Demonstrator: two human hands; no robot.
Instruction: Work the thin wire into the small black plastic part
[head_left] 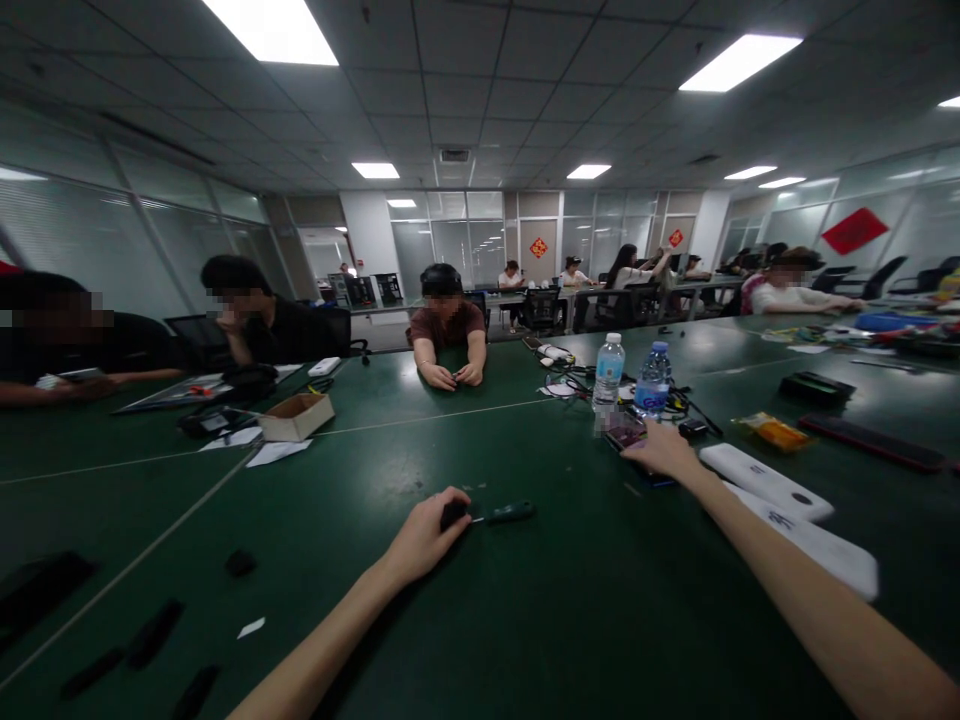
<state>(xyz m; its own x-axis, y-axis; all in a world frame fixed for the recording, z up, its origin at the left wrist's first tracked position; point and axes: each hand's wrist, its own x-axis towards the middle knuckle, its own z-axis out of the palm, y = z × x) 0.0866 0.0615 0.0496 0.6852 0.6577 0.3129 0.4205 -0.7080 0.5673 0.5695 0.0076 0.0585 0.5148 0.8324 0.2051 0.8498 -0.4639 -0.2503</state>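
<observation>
My left hand (427,535) rests on the green table (480,600), fingers curled around a small black part (452,515). A green-handled screwdriver (508,513) lies just to its right, tip toward the part. My right hand (661,450) reaches forward and lies over a phone (625,432) near two water bottles (609,372); its fingers are mostly hidden from this angle.
Two white flat devices (765,480) lie beside my right forearm. Small black parts (154,633) are scattered at the near left. A cardboard box (297,416), papers and cables sit further off. Several other people sit around the tables.
</observation>
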